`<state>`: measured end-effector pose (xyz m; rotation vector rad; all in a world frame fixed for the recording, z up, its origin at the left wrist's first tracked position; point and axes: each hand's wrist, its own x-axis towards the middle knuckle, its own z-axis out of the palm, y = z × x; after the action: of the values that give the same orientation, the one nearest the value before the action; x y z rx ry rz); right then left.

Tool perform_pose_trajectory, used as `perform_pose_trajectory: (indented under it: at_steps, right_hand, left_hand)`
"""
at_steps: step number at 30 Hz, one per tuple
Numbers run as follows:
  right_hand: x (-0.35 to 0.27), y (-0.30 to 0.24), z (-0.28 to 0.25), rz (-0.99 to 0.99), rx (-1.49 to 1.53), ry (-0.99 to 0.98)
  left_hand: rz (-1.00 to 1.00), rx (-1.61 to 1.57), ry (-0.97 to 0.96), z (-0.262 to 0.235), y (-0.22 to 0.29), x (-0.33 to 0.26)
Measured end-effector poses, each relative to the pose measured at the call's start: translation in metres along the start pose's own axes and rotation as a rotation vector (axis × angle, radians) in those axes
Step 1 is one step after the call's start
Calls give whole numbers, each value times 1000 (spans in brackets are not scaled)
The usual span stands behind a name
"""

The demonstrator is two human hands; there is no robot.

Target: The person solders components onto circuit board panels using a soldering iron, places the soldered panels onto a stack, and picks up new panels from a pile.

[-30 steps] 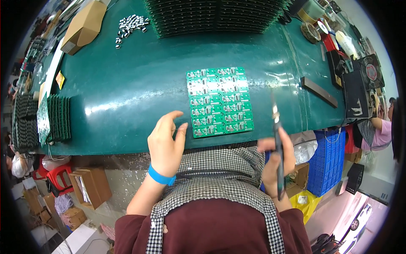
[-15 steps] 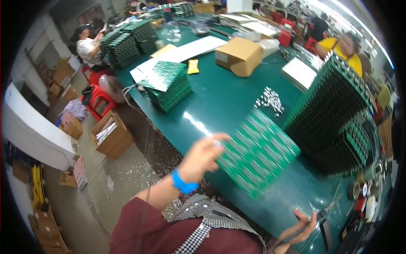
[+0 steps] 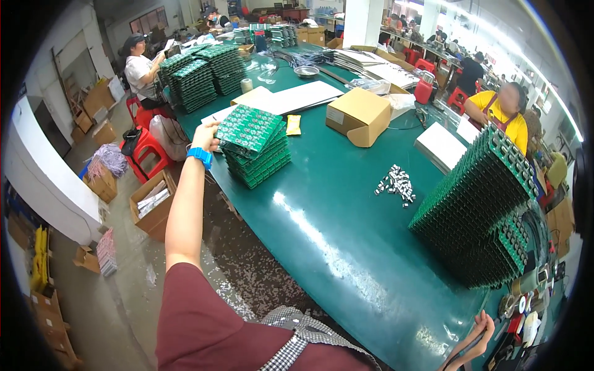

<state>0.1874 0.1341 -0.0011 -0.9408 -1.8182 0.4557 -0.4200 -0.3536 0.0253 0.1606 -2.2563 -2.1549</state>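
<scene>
At the board stack (image 3: 262, 166), the left hand (image 3: 208, 136) has brought a panel (image 3: 250, 128), apparently still pinched.

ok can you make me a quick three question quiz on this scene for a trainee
1. Multiple choice: which hand is at the short stack of green boards?
a) left
b) right
c) both
2. True or false: a yellow packet lies on the green table between that stack and the tan cardboard box.
3. Open: what does the right hand hold?

Key: 1: a, the left hand is at the edge of its top board. 2: true. 3: a slim dark tool.
</scene>
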Motion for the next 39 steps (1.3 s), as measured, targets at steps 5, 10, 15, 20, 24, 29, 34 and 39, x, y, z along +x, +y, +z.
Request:
perform_pose_trajectory:
  at_steps: [5, 10, 15, 20, 24, 29, 34, 39]
  right_hand:
    - [-3, -47, -1, -240, -48, 2]
    - [-2, -49, -6, -229, -92, 40]
    - [3, -42, -18, -312, -93, 92]
    - [5, -32, -24, -347, -138, 126]
    - [4, -30, -34, -377, -241, 145]
    - [6, 8, -39, 22, -206, 131]
    - [7, 17, -41, 34, -215, 141]
    - [8, 18, -37, 12, -179, 145]
  left_hand:
    - [27, 173, 96, 9, -11, -4]
    - [450, 740, 508, 1, -33, 5]
    - [-67, 70, 125, 11, -38, -34]
    - [73, 60, 231, 19, -41, -32]
    - [66, -44, 279, 32, -41, -20]
    - [36, -14, 300, 32, -41, -17]
    - [124, 202, 329, 29, -48, -2]
    - [244, 612, 433, 13, -49, 7]
